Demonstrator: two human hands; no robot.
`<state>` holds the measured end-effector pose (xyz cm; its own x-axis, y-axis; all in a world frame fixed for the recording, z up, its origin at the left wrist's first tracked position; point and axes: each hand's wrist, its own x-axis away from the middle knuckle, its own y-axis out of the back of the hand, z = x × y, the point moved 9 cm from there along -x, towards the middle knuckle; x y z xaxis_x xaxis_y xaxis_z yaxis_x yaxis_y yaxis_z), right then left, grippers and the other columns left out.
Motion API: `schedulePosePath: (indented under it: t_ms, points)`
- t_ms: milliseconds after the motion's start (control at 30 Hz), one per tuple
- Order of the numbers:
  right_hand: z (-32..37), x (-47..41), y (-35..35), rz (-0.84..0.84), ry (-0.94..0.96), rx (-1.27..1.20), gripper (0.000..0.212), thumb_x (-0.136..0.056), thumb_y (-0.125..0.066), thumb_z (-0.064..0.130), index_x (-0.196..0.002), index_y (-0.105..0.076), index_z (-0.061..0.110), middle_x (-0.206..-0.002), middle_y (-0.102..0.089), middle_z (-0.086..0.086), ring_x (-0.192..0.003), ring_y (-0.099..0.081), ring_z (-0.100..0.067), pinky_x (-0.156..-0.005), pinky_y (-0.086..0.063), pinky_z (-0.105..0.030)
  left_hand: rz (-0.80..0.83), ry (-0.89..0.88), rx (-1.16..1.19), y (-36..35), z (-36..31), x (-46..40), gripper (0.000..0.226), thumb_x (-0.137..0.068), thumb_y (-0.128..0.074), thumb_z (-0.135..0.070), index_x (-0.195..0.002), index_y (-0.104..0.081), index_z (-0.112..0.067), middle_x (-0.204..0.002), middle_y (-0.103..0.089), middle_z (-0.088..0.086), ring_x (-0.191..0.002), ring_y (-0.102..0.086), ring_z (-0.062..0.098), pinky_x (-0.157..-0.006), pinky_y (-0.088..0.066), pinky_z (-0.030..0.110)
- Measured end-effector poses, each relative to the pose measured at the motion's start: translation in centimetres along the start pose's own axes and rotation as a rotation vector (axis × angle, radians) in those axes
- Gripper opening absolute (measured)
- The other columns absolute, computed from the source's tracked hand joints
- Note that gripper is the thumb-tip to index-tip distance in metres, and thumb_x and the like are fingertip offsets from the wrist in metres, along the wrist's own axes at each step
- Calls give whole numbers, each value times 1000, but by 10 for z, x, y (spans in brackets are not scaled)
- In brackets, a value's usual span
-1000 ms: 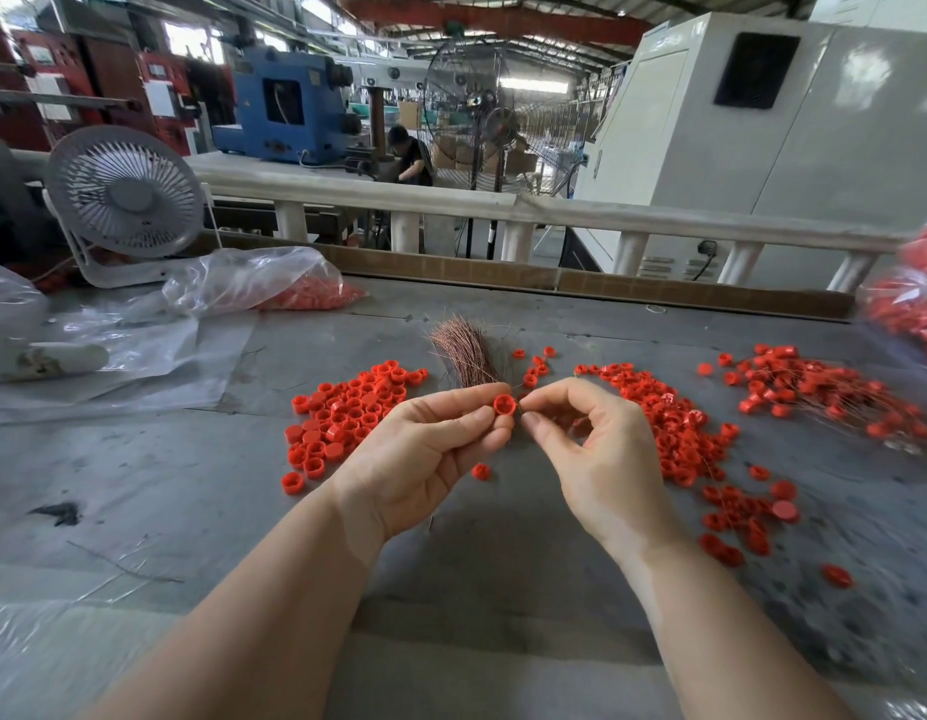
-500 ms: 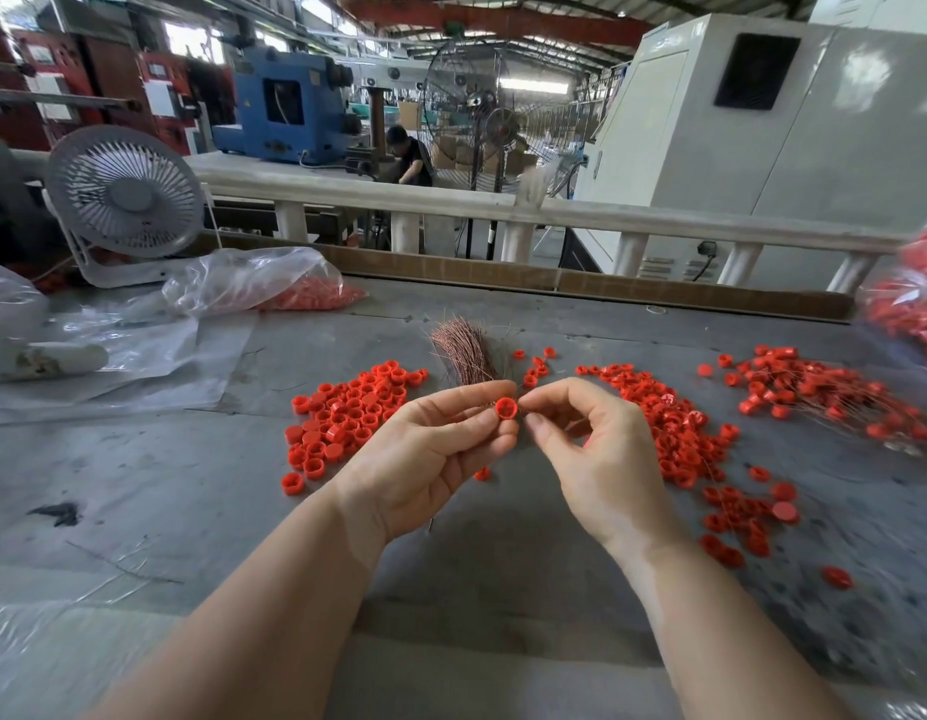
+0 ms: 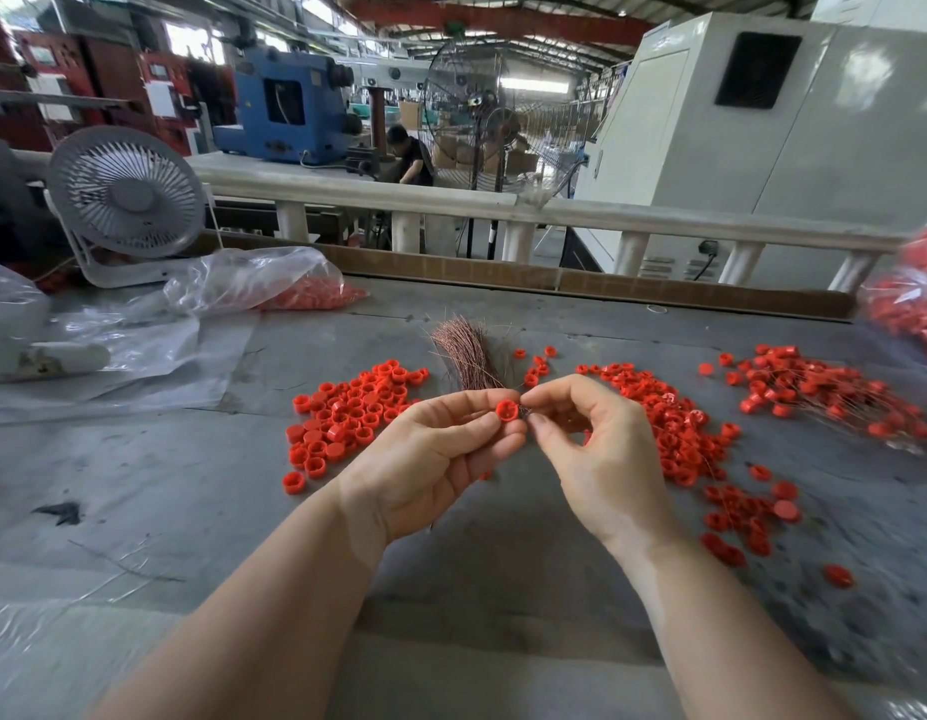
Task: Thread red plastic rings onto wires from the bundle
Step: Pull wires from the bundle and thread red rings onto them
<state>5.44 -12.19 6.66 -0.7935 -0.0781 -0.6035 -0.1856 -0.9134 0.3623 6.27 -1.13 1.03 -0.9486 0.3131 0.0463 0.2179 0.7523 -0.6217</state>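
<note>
Head view: left hand (image 3: 430,459) pinches a small red plastic ring (image 3: 506,410); right hand (image 3: 596,449) pinches a thin wire end beside it. Far right, threaded rings (image 3: 825,392) lie finished; loose red rings (image 3: 352,413) and the copper-coloured wire bundle (image 3: 464,350) remain.

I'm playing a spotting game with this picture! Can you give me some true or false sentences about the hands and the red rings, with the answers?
1. The left hand pinches a red ring. True.
2. The right hand lies flat on the table. False: it is raised, fingertips pinched beside the ring.
3. The wire bundle lies beyond the hands. True.
4. The small white fan stands on the right. False: it stands at the far left.
5. Loose rings lie on both sides of the hands. True.
</note>
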Motion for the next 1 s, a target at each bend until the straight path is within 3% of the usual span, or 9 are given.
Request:
schedulePosePath:
  t_ms: [333, 567, 700, 1000]
  points:
    - [-1, 0, 2, -20, 6, -6, 27, -78, -67, -4, -77, -64, 22, -68, -63, 13, -68, -58, 0, -66, -42, -7, 1, -4, 20, 0, -2, 1, 23, -70, -54, 1, -82, -73, -3, -74, -69, 11, -68, -69, 14, -63, -57, 20]
    - [-2, 0, 2, -28, 8, -20, 23, -78, -67, -5, -81, -65, 18, -72, -64, 10, -70, -59, -1, -68, -42, -7, 11, -5, 9, -1, 0, 1, 24, -73, -52, 1, -76, -76, -5, -74, -69, 11, -69, -69, 14, -65, -57, 20]
    - [2, 0, 3, -47, 55, 39, 27, -77, -67, -4, -80, -63, 22, -71, -63, 13, -71, -58, 0, -67, -42, -7, -8, -3, -15, 1, 0, 0, 21, -73, -53, -2, -82, -72, -4, -73, -68, 11, -65, -68, 13, -65, -57, 20]
    - [2, 0, 7, -51, 66, 67, 26, -77, -68, -2, -76, -65, 23, -69, -64, 13, -70, -59, -1, -67, -42, -9, 15, -5, -43, -1, 0, 0, 21, -72, -56, -4, -76, -76, -11, -72, -69, 7, -67, -68, 11, -68, -58, 24]
